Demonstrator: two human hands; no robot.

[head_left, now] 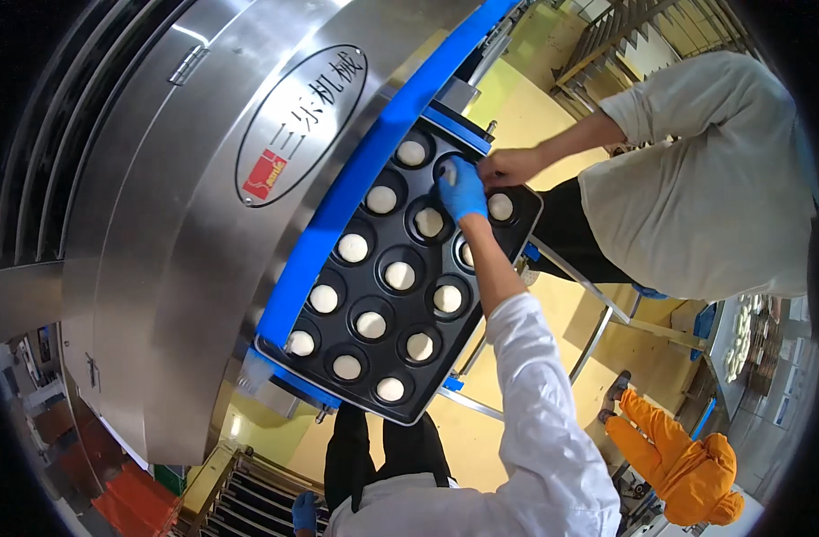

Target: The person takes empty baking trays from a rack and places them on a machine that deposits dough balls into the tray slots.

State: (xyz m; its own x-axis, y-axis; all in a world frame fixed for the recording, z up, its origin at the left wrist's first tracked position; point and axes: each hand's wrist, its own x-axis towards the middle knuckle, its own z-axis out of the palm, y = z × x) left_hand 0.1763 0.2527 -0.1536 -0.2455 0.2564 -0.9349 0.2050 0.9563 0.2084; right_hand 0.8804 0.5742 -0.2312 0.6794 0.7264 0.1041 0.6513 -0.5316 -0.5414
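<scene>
My right hand (463,191), in a blue glove, is closed over a cup in the upper right of a dark tray (536,215); a pale bit shows at its fingers, too small to make out. Several white dough rounds (398,274) sit in the tray's round cups. A co-worker's bare hand (508,167) is right beside my glove at the tray's far edge. My left hand (304,514), also gloved in blue, hangs low at the lower edge, away from the tray; its fingers are unclear.
A large steel machine (141,268) with a blue strip (356,179) borders the tray's left. A co-worker (687,188) leans in from the right; another person in orange (669,447) is lower right. Metal racks (248,488) stand below and at upper right.
</scene>
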